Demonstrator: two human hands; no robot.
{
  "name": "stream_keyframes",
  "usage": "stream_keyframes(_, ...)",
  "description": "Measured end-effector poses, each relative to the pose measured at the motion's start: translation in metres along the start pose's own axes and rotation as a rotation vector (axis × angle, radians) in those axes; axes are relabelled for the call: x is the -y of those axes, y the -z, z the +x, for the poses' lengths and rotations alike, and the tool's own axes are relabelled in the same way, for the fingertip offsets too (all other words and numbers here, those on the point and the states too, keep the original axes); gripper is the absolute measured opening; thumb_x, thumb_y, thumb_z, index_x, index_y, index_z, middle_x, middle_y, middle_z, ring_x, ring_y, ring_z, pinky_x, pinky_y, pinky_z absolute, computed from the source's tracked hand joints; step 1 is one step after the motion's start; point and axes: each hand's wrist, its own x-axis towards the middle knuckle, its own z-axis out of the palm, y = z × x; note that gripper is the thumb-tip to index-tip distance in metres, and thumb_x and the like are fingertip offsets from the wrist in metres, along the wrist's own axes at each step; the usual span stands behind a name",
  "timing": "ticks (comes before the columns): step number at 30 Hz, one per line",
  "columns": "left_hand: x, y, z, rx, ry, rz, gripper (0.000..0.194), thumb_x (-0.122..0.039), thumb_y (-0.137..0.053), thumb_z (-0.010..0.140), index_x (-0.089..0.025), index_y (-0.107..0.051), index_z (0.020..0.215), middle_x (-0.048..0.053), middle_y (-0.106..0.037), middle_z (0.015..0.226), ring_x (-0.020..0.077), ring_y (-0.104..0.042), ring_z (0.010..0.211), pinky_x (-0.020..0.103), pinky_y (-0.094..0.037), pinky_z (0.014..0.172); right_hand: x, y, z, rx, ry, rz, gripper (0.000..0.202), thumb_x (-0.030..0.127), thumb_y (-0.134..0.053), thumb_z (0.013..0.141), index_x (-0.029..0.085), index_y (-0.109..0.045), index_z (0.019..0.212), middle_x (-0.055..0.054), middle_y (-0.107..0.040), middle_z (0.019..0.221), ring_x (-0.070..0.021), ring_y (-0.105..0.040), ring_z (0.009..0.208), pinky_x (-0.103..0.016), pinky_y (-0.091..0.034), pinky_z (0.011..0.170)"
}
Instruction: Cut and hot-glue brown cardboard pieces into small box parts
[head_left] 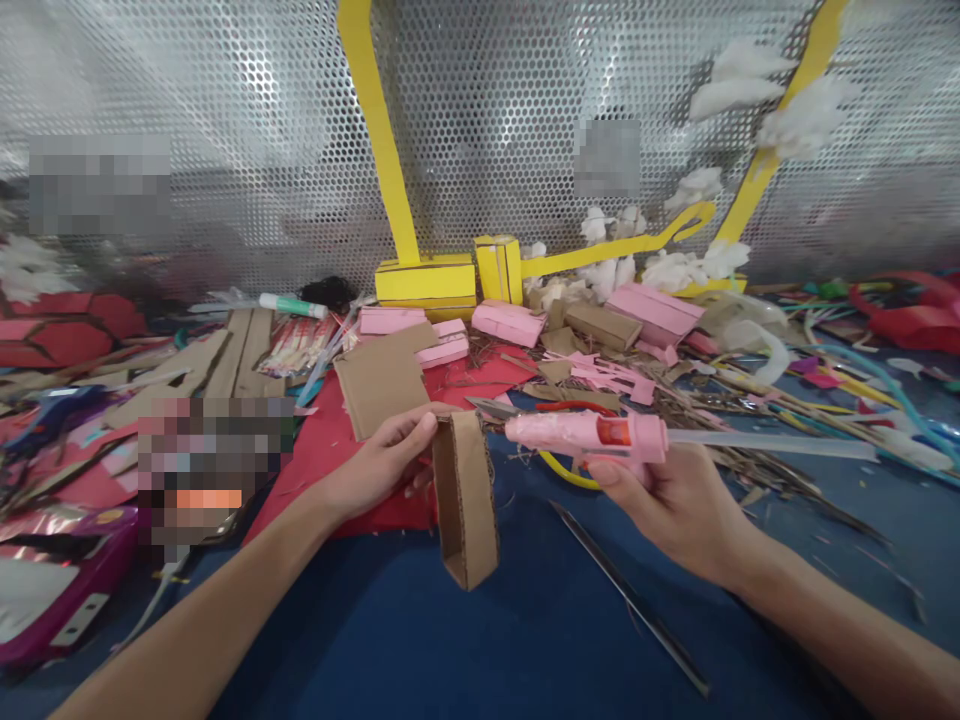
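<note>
A folded strip of brown cardboard forming an open frame (472, 500) hangs upright from my left hand (386, 460), pinched at its top left edge between thumb and fingers. My right hand (660, 500) is wrapped round the handle of a pink hot glue gun (577, 437). Its nozzle points left at the frame's upper right side, with a small gap between them. A clear glue stick (772, 444) sticks out of the gun's back. Behind the nozzle, the metal blades of scissors (491, 407) show in part. Below the gun, a slim dark craft knife or pen (630, 598) lies on the table.
Red paper (300, 480) and a flat cardboard piece (386, 375) lie behind my left hand. Pink boxes (510, 322), yellow boxes (425, 280) and scraps crowd the back, before a perforated metal panel (480, 120). A purple case (67, 590) stands at the left.
</note>
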Motion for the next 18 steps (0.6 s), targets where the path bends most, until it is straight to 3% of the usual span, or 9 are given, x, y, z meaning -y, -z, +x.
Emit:
stream_keyframes(5,-0.001,-0.001,0.000,-0.013,0.014,0.009,0.048,-0.058,-0.050,0.100,-0.019,-0.065,0.123,-0.003,-0.052,0.069,0.0056,-0.041,0.046,0.016,-0.034,0.041,0.003,-0.001,0.001,0.027,-0.039,0.002,0.038,0.045,-0.046,0.103,0.022,-0.076,0.104,-0.002,-0.063,0.065,-0.0170,-0.051,0.055,-0.029,-0.045,0.055)
stream_keyframes(11,-0.004,-0.003,0.000,-0.010,0.007,0.006,0.047,-0.058,-0.052,0.099,-0.018,-0.066,0.120,-0.004,-0.050,0.067,0.0052,-0.040,0.045,0.016,-0.034,0.040,-0.006,-0.005,-0.005,-0.028,-0.039,-0.060,0.043,0.047,-0.047,0.102,0.022,-0.069,0.074,0.004,-0.037,0.046,-0.0136,-0.034,0.044,-0.028,-0.030,0.046)
stream_keyframes(18,-0.002,0.000,0.000,-0.013,0.020,0.019,0.049,-0.059,-0.051,0.099,-0.019,-0.065,0.124,-0.004,-0.050,0.067,0.0054,-0.042,0.046,0.015,-0.035,0.040,-0.013,-0.002,-0.010,-0.006,-0.035,-0.070,0.054,0.045,-0.051,0.100,0.024,-0.041,0.052,0.004,-0.029,0.045,-0.0126,-0.026,0.045,-0.030,-0.022,0.044)
